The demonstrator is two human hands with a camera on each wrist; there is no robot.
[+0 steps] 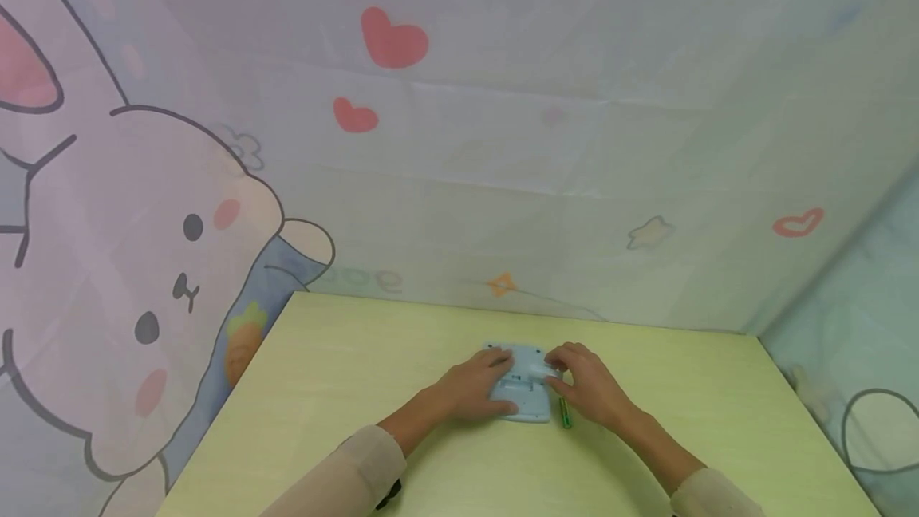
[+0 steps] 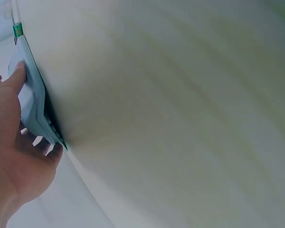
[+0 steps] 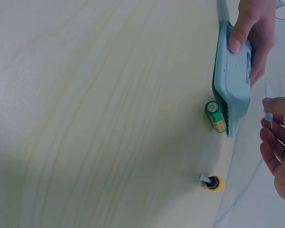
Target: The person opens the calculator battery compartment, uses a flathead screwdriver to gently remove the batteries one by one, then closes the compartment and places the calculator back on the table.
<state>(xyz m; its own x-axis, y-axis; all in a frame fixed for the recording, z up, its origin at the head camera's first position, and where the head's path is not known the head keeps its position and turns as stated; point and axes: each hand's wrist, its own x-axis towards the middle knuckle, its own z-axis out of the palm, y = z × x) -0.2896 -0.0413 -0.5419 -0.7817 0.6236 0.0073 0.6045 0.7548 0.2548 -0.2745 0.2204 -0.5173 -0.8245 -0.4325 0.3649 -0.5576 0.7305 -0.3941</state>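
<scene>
A light blue calculator [image 1: 527,405] lies face down on the table, its back with the battery recess upward. My left hand [image 1: 474,385] grips it from the left, thumb at the near side and fingers toward the far side; the left wrist view also shows this hand [image 2: 23,147] spanning the calculator [image 2: 33,102]. Between thumb and fingers, my right hand [image 3: 280,137] pinches a small light blue battery cover [image 3: 269,107], held just over the calculator's right side. A green battery [image 1: 565,413] lies on the table against the calculator's right edge.
On the pale wooden table [image 1: 359,349] stands or lies a small orange and black object with a flat metal tip [image 3: 213,182], perhaps a screwdriver, beyond the battery. A printed cloth [image 1: 467,150] with hearts and a rabbit hangs behind the table.
</scene>
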